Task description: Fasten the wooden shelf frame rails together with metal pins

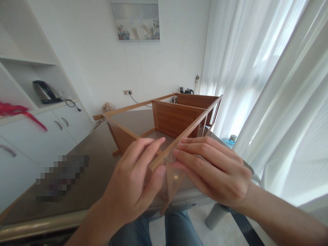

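Observation:
A brown wooden frame (176,118) of slats and panels lies on the grey table (89,160), reaching away from me. Its near corner sits between my hands. My left hand (133,181) curls around that corner, thumb and fingers pressed on the wooden rail and a clear plastic panel (173,181). My right hand (212,167) lies over the rail's end from the right, fingers held together and fingertips pinching a small clear piece (169,159) at the corner.
White cabinets with an electric kettle (44,91) and a red cloth (15,110) stand at the left. White curtains (256,85) hang at the right. A blue-capped bottle (230,140) stands past the frame. My knees show under the table edge.

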`<state>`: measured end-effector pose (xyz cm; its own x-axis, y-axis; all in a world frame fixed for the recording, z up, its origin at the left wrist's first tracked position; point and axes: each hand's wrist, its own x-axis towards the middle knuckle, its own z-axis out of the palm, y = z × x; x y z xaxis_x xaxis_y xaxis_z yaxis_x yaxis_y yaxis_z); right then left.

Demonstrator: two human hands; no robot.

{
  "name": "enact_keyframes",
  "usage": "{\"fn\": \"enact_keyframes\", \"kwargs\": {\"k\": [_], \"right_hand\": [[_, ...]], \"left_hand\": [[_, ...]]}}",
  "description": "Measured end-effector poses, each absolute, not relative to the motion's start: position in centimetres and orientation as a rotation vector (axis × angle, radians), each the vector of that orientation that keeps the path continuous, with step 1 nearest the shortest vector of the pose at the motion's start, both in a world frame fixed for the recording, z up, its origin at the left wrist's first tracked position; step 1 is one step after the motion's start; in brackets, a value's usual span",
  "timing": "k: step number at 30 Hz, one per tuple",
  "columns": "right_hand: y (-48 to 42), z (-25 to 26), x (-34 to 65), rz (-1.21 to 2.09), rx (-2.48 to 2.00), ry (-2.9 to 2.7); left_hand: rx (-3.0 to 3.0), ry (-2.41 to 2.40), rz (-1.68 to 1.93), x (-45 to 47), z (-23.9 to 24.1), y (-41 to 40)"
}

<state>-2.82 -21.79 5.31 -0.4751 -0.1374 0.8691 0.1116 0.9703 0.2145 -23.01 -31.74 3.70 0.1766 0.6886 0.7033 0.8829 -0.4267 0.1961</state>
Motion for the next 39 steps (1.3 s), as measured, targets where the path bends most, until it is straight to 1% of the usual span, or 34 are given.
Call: {"fn": "enact_keyframes", "kwargs": {"k": [8, 39], "right_hand": [[-21.71, 5.74, -2.61, -0.439, 0.068, -2.056], [-21.92, 5.02, -2.79, -0.327, -0.001, -2.051]], "left_hand": [[-2.201, -1.513, -1.091, -23.03, 3.65, -31.75], [-2.196, -1.552, -1.098, -22.89, 3.74, -31.93]]}}
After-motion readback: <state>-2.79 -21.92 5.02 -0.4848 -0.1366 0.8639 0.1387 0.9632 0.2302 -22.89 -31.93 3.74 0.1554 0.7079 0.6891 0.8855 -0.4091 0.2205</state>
